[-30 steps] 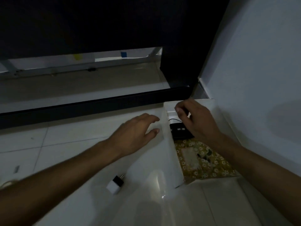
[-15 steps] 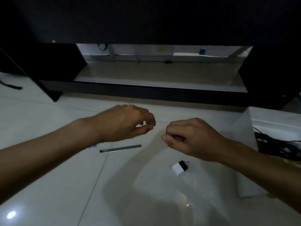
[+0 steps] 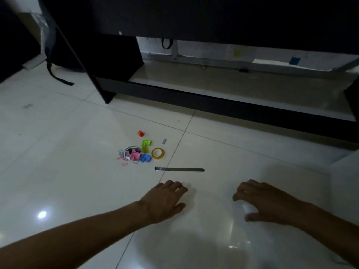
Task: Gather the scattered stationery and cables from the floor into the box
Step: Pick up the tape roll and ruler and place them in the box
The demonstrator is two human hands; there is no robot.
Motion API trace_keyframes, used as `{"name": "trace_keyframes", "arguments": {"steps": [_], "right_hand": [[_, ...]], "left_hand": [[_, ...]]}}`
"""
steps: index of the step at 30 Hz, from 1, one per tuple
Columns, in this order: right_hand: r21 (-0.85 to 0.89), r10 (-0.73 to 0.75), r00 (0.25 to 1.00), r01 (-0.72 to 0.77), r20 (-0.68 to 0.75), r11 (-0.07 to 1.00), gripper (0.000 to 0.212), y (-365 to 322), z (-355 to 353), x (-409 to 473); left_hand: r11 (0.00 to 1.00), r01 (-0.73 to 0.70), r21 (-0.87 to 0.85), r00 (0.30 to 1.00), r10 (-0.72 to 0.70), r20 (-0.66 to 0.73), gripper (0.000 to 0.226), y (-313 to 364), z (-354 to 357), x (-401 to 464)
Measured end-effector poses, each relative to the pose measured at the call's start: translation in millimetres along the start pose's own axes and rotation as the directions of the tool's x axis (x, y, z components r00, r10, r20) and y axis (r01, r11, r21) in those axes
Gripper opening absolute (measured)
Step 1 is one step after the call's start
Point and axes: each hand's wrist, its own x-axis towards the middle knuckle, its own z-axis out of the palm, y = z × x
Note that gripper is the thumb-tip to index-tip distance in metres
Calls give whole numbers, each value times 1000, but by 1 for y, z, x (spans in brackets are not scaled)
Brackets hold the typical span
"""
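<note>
My left hand (image 3: 165, 200) hovers palm down over the white tile floor, fingers apart and holding nothing. My right hand (image 3: 270, 202) curls around a small white charger plug (image 3: 247, 208) on the floor, with fingers and thumb on either side of it. A metal ruler (image 3: 179, 169) lies just beyond both hands. Farther left sit a tape roll (image 3: 158, 153), a heap of coloured clips and staples (image 3: 134, 154), a green clip (image 3: 146, 143) and an orange clip (image 3: 140, 133). A pale surface at the right edge (image 3: 347, 171) may be the box's side.
A black desk frame with a low rail (image 3: 213, 101) runs across the back. Its slanted leg (image 3: 101, 90) stands at the back left. A black strap (image 3: 58, 77) trails on the floor at the far left. A few loose staples (image 3: 164, 141) lie near the tile seam.
The view has swung left, away from the box, and the clip pile has come into sight. My right hand has dropped onto the white plug, and my left hand has opened over the floor.
</note>
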Motion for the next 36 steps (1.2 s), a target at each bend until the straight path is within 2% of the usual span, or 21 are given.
{"name": "trace_keyframes", "arguments": {"steps": [3,8,11,13,15,16,18,19,20,21,25,27,31,36], "right_hand": [[-1,38,993,-38,108,999,76,6,27,-12],[-5,112,990,-112,82,994,70,4,39,-5],[139,166,985,-172,51,975,56,-1,34,13],[344,230,973,-214,-4,914,56,-11,27,26],[608,330,943,-237,-43,758,59,-25,16,42],[706,368,929,-230,-46,670,55,-33,9,50],[831,419,906,-193,-52,522,44,-47,-3,65],[863,438,897,-172,-63,475,40,-52,-7,70],[877,448,891,-152,-79,456,37,-57,-12,74],[882,448,889,-134,-94,452,34,-61,-15,78],[891,427,890,-53,-162,450,35,-69,-21,84],[883,405,894,-20,-194,469,41,-70,-21,84],[880,342,914,31,-217,474,52,-72,-24,79],[929,387,894,76,-225,363,82,-68,-32,63]], "left_hand": [[999,10,-44,1000,-9,14,60,-8,21,-4],[994,19,-109,999,-16,30,62,-12,38,1],[985,13,-174,1000,-12,6,59,-6,35,11],[950,47,-310,999,-43,18,54,-1,30,18],[810,137,-570,990,-119,69,44,3,23,24],[686,195,-701,980,-155,121,38,5,18,28],[333,305,-892,949,-179,258,29,10,10,31],[156,344,-926,932,-173,317,31,12,6,32],[28,363,-931,921,-163,354,36,14,2,33],[-52,366,-929,917,-150,370,40,14,0,34],[-229,341,-912,925,-88,369,52,10,-8,33],[-278,330,-902,928,-82,365,55,8,-10,33],[-336,318,-886,929,-77,363,47,9,-7,34],[-447,305,-841,938,-11,346,44,9,-15,38]]}}
